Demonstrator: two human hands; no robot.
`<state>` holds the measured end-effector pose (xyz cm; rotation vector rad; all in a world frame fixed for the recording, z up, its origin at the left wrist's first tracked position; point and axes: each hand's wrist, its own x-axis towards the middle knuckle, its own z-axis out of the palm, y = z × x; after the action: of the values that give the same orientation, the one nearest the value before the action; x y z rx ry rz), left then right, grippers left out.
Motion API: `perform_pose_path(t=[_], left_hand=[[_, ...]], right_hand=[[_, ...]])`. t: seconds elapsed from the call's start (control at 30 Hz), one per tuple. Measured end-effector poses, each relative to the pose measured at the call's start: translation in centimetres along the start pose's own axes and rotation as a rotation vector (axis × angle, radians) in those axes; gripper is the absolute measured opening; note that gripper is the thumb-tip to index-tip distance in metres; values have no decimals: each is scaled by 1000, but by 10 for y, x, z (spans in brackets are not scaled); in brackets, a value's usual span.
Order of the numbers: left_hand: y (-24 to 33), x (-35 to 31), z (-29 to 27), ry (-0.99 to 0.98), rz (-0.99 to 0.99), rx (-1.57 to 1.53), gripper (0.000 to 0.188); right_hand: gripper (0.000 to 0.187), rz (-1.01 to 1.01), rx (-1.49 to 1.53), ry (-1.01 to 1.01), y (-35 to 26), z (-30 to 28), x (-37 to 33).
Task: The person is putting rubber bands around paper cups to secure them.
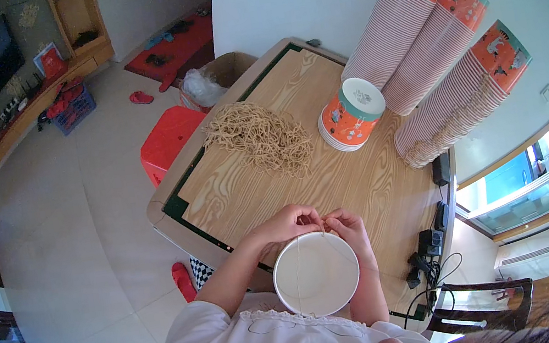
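Observation:
A white paper bucket [316, 274] sits close against my body, its round mouth facing up. At its far rim my left hand [297, 222] is closed, the fingertips pinching a thin tan cord [322, 226]. Right beside it my right hand [348, 229] is closed in a pinch on the same cord, and the two sets of fingertips nearly touch. A thin strand runs down across the bucket's mouth toward my shirt. Beyond my hands lies a loose, tangled pile of tan cords [262, 141] on the wooden table [251, 207].
A short stack of orange-patterned buckets [350, 116] stands upside down past the cords. Behind it rise tall bucket stacks [395, 23], one with cords hanging along its side [457, 124]. Black adapters and cables [429, 244] lie at the right edge. A red stool [168, 136] stands left.

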<state>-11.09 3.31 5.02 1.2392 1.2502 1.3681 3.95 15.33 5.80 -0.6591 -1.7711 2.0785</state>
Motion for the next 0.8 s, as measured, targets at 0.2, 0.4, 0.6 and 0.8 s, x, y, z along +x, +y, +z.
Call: perform_pose_path(t=[0.2, 0.4, 0.6, 0.8], left_hand=[[-7, 1, 3, 15, -257, -408, 15], [-7, 2, 8, 104, -360, -791, 20], [-6, 1, 10, 134, -410, -799, 20], [-7, -1, 9, 137, -393, -798, 21]], right_hand=[[1, 11, -60, -27, -5, -3, -4], [3, 2, 58, -106, -22, 3, -9], [5, -79, 98, -167, -12, -2, -4], [6, -99, 71, -166, -9, -3, -1]])
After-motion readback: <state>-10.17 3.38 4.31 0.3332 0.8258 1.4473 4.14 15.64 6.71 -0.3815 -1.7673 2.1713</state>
